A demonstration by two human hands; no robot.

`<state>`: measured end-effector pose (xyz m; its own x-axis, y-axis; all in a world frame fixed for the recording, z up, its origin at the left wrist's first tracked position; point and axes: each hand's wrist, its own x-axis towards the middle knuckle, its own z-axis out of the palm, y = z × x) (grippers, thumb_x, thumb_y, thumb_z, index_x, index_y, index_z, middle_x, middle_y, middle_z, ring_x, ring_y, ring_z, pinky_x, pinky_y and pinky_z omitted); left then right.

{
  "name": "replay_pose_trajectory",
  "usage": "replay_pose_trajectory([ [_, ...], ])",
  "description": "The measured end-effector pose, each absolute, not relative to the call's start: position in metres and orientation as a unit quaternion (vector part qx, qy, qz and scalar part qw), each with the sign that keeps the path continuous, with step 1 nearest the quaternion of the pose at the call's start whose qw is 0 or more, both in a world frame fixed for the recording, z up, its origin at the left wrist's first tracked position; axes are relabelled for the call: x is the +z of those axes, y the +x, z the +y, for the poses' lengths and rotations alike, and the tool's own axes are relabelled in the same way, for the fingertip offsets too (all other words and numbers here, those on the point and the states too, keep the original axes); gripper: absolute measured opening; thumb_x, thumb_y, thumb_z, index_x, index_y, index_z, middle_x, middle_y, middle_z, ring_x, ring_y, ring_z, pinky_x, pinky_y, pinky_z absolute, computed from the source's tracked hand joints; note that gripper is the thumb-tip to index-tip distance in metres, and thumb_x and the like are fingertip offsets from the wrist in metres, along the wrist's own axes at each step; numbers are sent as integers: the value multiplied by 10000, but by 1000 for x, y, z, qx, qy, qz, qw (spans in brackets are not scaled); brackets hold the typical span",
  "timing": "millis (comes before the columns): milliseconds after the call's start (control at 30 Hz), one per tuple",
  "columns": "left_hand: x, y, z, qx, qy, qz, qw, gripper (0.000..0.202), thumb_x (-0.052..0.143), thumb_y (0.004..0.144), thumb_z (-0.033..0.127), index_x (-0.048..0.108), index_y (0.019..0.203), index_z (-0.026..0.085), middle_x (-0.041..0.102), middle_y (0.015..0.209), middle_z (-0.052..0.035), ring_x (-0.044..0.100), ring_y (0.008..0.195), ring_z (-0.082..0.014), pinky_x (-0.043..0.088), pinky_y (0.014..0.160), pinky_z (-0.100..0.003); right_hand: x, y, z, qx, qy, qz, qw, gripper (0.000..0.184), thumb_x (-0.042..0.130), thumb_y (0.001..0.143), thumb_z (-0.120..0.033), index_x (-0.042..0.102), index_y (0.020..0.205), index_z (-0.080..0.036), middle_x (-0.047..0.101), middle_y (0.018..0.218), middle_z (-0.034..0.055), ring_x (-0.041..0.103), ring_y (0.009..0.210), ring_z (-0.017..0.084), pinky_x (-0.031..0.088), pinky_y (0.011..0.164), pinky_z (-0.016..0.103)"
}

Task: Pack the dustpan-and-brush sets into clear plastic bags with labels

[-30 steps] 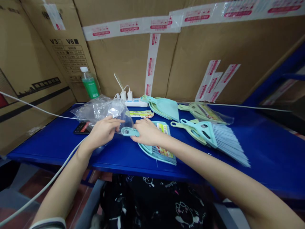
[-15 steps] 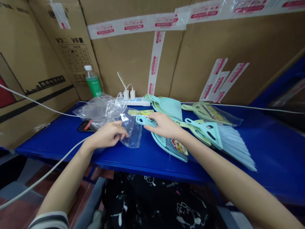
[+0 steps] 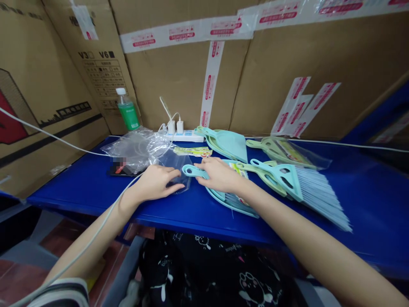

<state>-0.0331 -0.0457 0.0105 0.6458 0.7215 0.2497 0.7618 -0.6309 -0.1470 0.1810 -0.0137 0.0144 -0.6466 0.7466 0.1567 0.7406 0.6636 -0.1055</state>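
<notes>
My right hand (image 3: 220, 174) wraps round the handle of a turquoise dustpan (image 3: 220, 197) lying near the table's front edge. A brush with blue bristles and a printed card rests in that pan, partly hidden by my hand. To its left, my left hand (image 3: 159, 182) has thumb and fingers apart, over the edge of a flat clear plastic bag (image 3: 174, 159) and close to the handle's looped end. Right of my right wrist lie a turquoise brush (image 3: 289, 181) with long blue bristles and a green brush (image 3: 268, 178) under it.
Stacked dustpans (image 3: 230, 143) and a bagged green set (image 3: 279, 149) lie at the back. Crumpled clear plastic (image 3: 131, 147), a phone (image 3: 119, 167), a power strip (image 3: 187, 136), a green-labelled bottle (image 3: 128, 113) and a printed card (image 3: 193, 151) are there too. A white cable crosses my left forearm.
My left hand has moved right, toward the handle, and its fingers have spread from a curled pose. My right hand stays on the dustpan, with more of the printed card showing behind it.
</notes>
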Motion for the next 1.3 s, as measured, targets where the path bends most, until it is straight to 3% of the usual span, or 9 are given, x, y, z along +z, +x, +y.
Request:
replay_pose_trajectory([
  [100,6,-22,-47,-34,-852,-496,165,367,458,902,459,586,1017,135,710,782,-102,682,699,-244,458,598,-296,14,180,-14,11,-403,-910,92,326,494,837,-308,695,1055,-172,634,879,119,589,889,287,446,801,409],
  [200,7,-14,-47,12,-821,-548,156,343,438,902,380,544,1059,94,712,785,-135,693,702,-281,467,595,-323,14,177,-14,7,-402,-911,90,381,489,858,-327,677,1136,-147,630,915,131,575,931,297,441,834,423],
  [400,10,-13,-43,8,-822,-563,86,311,419,839,180,479,1137,116,677,671,-50,687,678,-253,471,619,-316,4,174,-9,8,-377,-918,123,426,487,871,-348,646,1204,-136,637,945,138,572,955,304,443,852,442],
  [600,7,-22,-41,-121,-846,-518,36,327,392,825,132,469,1142,165,610,617,33,627,577,-176,429,568,-258,-1,175,-11,23,-361,-917,169,421,483,881,-307,575,1254,-135,644,1064,157,551,1062,318,428,913,484],
  [867,5,-23,-43,-193,-875,-443,-33,339,364,849,168,467,1171,160,572,622,41,565,541,-145,411,570,-247,5,168,-18,54,-364,-908,198,210,547,853,-258,583,1037,-163,649,1023,128,562,1026,296,452,876,463],
  [1133,7,-24,-42,-217,-860,-456,-73,320,363,835,185,491,1126,155,512,592,55,504,512,-134,386,549,-245,9,184,-11,68,-367,-912,169,323,568,864,-435,636,1046,-176,648,1059,129,513,1088,325,417,931,502],
  [1300,6,-26,-39,-224,-849,-467,-108,332,364,833,160,489,1140,157,498,586,65,486,504,-129,397,552,-241,6,180,-9,66,-364,-912,180,247,580,860,-376,671,985,-183,652,996,107,524,1052,303,407,937,482],
])
